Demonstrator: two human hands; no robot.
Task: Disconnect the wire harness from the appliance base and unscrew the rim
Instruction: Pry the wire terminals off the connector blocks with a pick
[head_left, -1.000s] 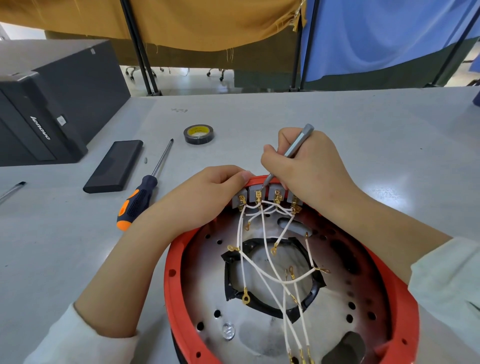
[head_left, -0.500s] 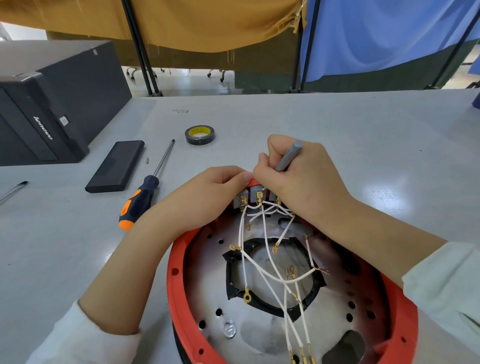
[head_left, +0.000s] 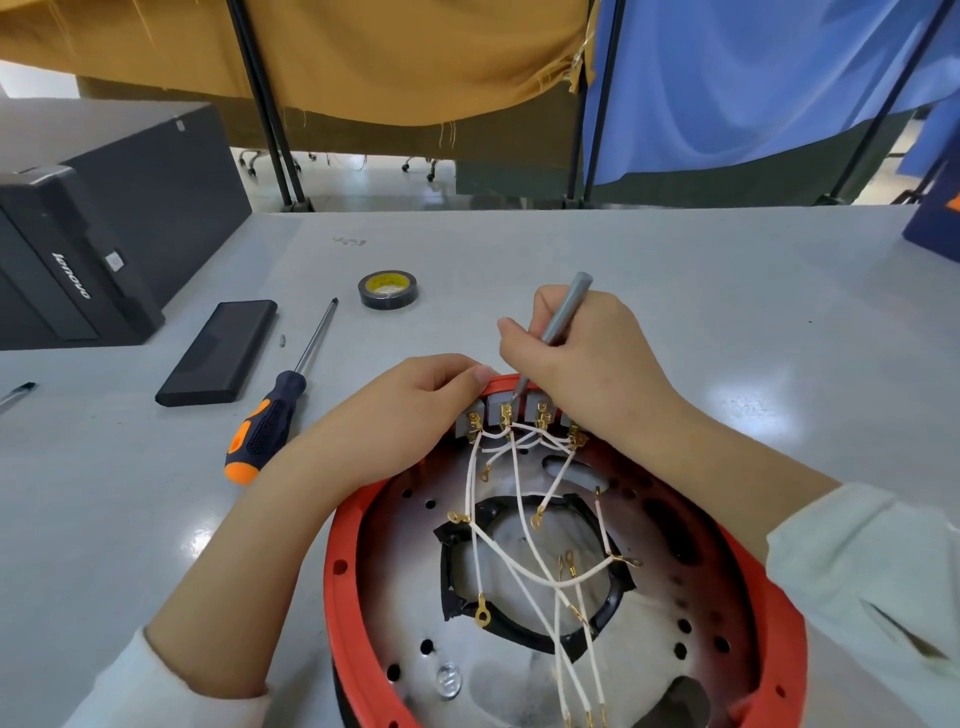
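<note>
The appliance base (head_left: 405, 597) lies in front of me, a metal plate inside a red rim (head_left: 340, 571). White harness wires (head_left: 519, 561) with gold terminals cross it and run to grey terminal blocks (head_left: 535, 410) at the far edge. My left hand (head_left: 410, 410) grips the rim and the leftmost block. My right hand (head_left: 587, 358) holds a thin grey tool (head_left: 563, 312) like a pen, its tip at the second block's gold connector (head_left: 505, 414).
An orange-and-black screwdriver (head_left: 270, 415) lies left of the base, with a black flat case (head_left: 218, 351) beside it. A roll of black tape (head_left: 387, 289) sits behind. A black computer case (head_left: 93, 228) stands at the far left. A small screw (head_left: 282, 340) lies near the case.
My right hand has lifted and tilted the grey tool back upright, so its tip shows again at the terminal blocks. My left hand has stayed on the rim.
</note>
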